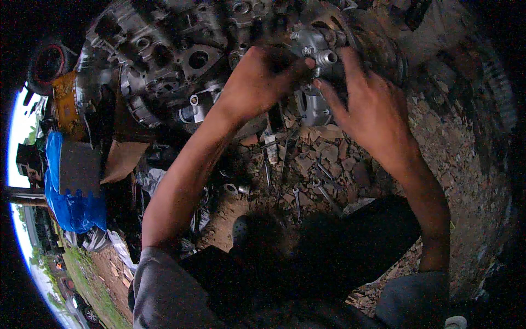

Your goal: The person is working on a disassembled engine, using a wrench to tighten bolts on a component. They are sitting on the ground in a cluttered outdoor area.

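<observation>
A silver metal housing (311, 41) with a threaded round fitting (327, 57) sits on a dirty engine assembly (164, 66) at the top of the view. My left hand (255, 82) is closed at the housing's left side, thumb tip against it near a small bolt; what the curled fingers hold is hidden. My right hand (370, 109) grips the housing from the right, index finger beside the fitting and thumb lower down, near a lower silver part (315, 107).
Several spanners (297, 205) and rods lie on rubble ground (334, 156) below. At the left stand a tyre (48, 66), a yellow container (68, 98), cardboard (123, 159) and blue plastic sheeting (74, 211). My legs (361, 230) are at the bottom; grass and a vehicle show outside at far left.
</observation>
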Available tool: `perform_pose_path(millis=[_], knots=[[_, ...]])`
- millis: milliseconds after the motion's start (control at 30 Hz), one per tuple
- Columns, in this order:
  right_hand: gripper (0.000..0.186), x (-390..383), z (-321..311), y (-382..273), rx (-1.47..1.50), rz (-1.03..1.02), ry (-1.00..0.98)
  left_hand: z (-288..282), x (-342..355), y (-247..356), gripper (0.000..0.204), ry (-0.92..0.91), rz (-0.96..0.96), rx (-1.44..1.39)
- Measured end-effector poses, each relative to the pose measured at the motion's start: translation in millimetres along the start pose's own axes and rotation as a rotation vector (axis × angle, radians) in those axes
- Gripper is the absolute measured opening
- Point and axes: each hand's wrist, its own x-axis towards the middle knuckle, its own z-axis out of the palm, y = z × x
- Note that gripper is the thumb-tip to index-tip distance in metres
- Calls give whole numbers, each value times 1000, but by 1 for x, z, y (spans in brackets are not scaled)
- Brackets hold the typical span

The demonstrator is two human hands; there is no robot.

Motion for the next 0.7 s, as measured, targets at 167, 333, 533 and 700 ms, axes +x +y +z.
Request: perform_pose_path(millis=[167, 333, 533, 700], knots=[[52, -1, 1, 2, -31, -11, 12, -3, 1, -4, 29, 110, 356, 338], [55, -8, 16, 15, -62, -85, 132, -14, 7, -21, 24, 154, 776, 840], [43, -20, 17, 22, 78, -17, 85, -7, 2, 9, 25, 27, 364, 476], [42, -37, 5, 19, -145, 18, -509, 0, -7, 9, 36, -8, 159, -14]])
